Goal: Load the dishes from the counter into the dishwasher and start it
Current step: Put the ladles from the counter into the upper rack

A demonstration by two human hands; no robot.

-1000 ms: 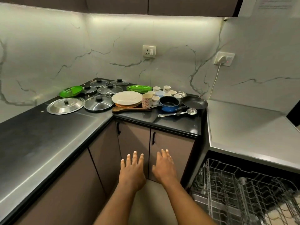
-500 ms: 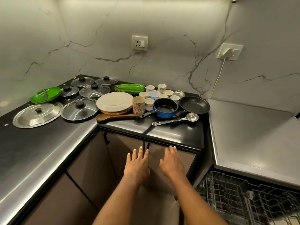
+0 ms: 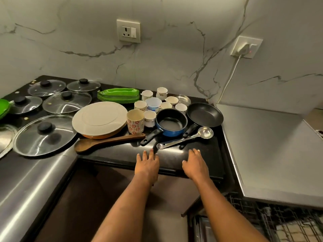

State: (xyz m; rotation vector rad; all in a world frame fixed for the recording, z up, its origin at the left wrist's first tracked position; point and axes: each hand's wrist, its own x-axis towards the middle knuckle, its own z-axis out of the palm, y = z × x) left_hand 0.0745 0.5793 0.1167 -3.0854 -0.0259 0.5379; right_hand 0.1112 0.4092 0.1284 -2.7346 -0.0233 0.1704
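Both hands have come up from in front of the cupboard doors to the front edge of the dark surface (image 3: 201, 152) in the past second. The left hand (image 3: 147, 163) and right hand (image 3: 194, 164) lie flat, fingers spread wide, holding nothing. Just beyond the left fingertips lies the steel ladle (image 3: 185, 139), with the handle of the blue saucepan (image 3: 171, 122) beside it and a wooden spoon (image 3: 108, 141) further left. Past those stand the frying pan (image 3: 204, 115), a patterned mug (image 3: 135, 121), small cups (image 3: 172, 100), a white plate (image 3: 99, 118), green plates (image 3: 118, 95) and glass lids (image 3: 44, 135). The dishwasher rack (image 3: 279, 222) waits, seemingly empty, below and to the right of the right hand. Loading has likely not begun; the first pick-up looks imminent.
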